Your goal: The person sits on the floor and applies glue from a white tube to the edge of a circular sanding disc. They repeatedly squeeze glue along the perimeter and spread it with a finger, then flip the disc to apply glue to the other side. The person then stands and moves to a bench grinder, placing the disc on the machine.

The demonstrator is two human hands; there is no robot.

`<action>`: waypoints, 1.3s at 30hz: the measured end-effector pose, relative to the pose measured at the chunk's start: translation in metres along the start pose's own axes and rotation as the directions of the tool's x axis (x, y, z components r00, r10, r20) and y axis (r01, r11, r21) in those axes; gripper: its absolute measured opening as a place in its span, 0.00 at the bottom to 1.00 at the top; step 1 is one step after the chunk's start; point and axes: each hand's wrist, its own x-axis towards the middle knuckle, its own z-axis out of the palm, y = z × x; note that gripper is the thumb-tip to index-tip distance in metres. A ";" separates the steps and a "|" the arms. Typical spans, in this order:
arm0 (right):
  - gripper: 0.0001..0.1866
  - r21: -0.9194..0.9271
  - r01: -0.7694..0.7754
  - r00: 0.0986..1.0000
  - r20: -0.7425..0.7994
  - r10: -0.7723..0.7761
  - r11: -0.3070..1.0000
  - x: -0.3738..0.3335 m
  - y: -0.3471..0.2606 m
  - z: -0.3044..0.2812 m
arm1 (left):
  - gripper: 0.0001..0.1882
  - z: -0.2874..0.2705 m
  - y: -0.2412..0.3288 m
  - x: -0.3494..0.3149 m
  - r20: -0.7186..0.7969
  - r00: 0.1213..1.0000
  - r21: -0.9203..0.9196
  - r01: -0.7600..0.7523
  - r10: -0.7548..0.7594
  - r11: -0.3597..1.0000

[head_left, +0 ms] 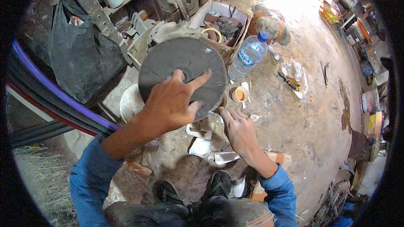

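A round dark grey disc [168, 56] with a hole in its middle faces me in front of my knees. My left hand [168, 103] lies over its lower part, thumb and fingers spread, fingertips on the face around the central hole. At the lower right rim is my right hand [240, 130], its fingers bent and close together with the tips by the edge. What they pinch, if anything, is hidden. Just right of the disc stand a small cup of tan liquid [240, 94] and an upright clear water bottle [249, 56] with a blue cap.
Behind the disc is a box of scraps [242, 14]. A cap [269, 23] and orange-and-black pliers [289, 81] lie on the floor. A black bag [80, 54] hangs left, above purple and dark tubes [54, 88]. White pieces [200, 147] lie before my feet.
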 end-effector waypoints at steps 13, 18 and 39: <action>0.10 0.218 -0.224 0.972 0.126 0.200 0.950 -0.029 0.049 0.081 | 0.36 -0.002 -0.086 -0.090 -0.005 0.961 -0.822 0.154 -0.277 0.548; 0.07 0.239 -0.350 0.924 -0.070 0.376 0.906 -0.020 0.077 0.125 | 0.37 0.084 -0.096 -0.174 0.316 0.910 -0.823 0.404 -0.269 0.399; 0.31 0.310 -0.616 0.481 -0.579 0.658 0.724 -0.097 0.161 0.157 | 0.50 0.184 -0.050 -0.122 0.197 0.968 -0.980 0.193 -0.154 -0.037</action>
